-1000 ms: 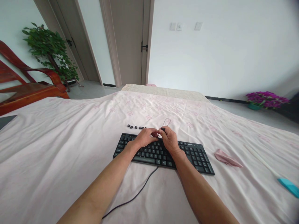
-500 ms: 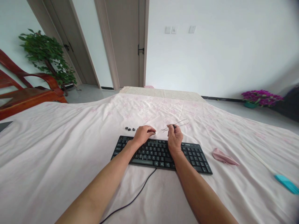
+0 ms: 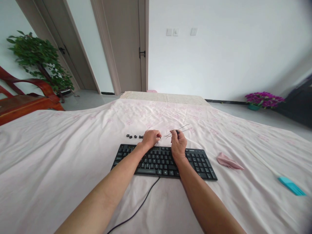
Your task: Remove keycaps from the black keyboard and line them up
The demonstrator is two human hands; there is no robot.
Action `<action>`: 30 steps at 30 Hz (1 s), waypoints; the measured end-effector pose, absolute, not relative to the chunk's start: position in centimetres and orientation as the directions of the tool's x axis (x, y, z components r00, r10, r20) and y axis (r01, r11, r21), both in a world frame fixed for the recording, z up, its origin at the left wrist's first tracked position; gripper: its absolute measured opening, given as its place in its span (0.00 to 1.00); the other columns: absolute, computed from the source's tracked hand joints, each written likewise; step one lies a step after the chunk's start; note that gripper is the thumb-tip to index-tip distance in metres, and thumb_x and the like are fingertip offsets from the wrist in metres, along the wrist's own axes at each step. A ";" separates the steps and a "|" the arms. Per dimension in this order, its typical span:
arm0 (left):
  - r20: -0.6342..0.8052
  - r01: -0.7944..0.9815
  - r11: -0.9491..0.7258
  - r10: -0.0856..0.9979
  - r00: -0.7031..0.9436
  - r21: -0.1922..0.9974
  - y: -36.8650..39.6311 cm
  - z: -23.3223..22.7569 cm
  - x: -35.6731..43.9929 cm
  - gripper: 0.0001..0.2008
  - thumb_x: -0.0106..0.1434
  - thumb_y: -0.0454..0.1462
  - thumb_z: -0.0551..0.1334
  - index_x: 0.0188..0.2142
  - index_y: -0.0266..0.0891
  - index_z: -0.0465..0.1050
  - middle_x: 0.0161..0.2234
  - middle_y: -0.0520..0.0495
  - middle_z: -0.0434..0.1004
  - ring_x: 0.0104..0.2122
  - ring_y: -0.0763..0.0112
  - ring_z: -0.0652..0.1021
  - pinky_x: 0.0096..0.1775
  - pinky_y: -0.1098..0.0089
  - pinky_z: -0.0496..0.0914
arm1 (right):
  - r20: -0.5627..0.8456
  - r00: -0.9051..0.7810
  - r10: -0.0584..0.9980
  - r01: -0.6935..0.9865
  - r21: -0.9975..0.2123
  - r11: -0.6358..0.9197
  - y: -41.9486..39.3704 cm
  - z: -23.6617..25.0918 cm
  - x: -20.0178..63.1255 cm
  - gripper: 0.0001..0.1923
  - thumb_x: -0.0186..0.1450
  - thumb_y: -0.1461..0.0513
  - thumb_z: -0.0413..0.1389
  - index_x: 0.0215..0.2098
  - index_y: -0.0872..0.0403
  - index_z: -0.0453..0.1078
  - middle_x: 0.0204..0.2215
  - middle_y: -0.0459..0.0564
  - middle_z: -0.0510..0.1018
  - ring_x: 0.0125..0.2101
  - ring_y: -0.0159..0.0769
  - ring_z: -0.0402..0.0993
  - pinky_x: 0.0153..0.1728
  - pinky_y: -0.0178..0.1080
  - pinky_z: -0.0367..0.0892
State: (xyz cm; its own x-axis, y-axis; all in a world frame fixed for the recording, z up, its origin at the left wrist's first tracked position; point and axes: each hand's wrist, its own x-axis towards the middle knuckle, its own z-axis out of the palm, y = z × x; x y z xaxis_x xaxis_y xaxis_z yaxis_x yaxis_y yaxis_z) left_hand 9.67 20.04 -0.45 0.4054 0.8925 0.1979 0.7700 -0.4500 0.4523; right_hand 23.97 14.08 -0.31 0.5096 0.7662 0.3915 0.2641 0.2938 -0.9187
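Observation:
A black keyboard [image 3: 195, 161] lies on the pink-patterned sheet in front of me. My right hand [image 3: 178, 144] is above its far edge and pinches a thin wire keycap puller [image 3: 181, 129] that points up and to the right. My left hand [image 3: 150, 138] rests just beyond the keyboard's far edge with fingers curled, pinching what looks like a small dark keycap. Several loose black keycaps [image 3: 133, 136] sit in a row on the sheet to the left of that hand.
A pink folded cloth [image 3: 228, 161] lies right of the keyboard, and a teal brush [image 3: 291, 186] farther right. The keyboard's cable [image 3: 140, 208] runs toward me. A wooden chair [image 3: 23, 99] and plant [image 3: 39, 60] stand at the left, purple flowers [image 3: 263, 99] at the right.
Both hands have lifted off the keyboard's keys and moved to its far edge. The right hand swung the wire puller out to the right; the left hand went toward the keycap row.

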 end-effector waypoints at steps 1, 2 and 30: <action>0.194 0.772 -0.451 0.892 0.408 0.449 20.1 -0.5 9.6 0.09 0.55 0.33 0.65 0.36 0.43 0.80 0.35 0.52 0.82 0.36 0.68 0.79 0.43 0.69 0.69 | 0.390 0.510 0.767 0.263 -0.919 0.293 14.0 -0.2 23.9 0.18 0.64 0.49 0.53 0.34 0.55 0.72 0.18 0.41 0.67 0.21 0.30 0.60 0.27 0.34 0.60; 0.191 0.773 -0.453 0.891 0.413 0.443 20.1 -0.5 9.6 0.09 0.55 0.32 0.65 0.36 0.43 0.80 0.35 0.52 0.82 0.36 0.68 0.79 0.43 0.69 0.69 | 0.390 0.508 0.768 0.261 -0.920 0.294 14.0 -0.2 23.9 0.18 0.64 0.49 0.53 0.33 0.55 0.71 0.18 0.41 0.67 0.21 0.30 0.60 0.27 0.34 0.59; 0.305 0.668 -0.503 0.864 0.400 0.548 13.2 0.0 8.0 0.07 0.62 0.38 0.64 0.39 0.43 0.81 0.38 0.48 0.80 0.41 0.66 0.76 0.46 0.68 0.68 | 0.453 -0.085 0.887 0.498 -0.752 0.432 12.1 -0.3 26.0 0.10 0.67 0.56 0.52 0.34 0.53 0.71 0.31 0.47 0.77 0.34 0.36 0.72 0.38 0.37 0.66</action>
State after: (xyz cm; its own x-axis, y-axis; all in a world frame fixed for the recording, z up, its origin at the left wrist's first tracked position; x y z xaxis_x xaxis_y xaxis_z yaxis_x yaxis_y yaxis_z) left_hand 8.05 13.21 0.05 0.3999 0.8642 0.3054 0.6682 -0.5030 0.5482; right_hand 26.03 12.12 -0.26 -0.0852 0.8873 0.4533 0.4976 0.4320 -0.7521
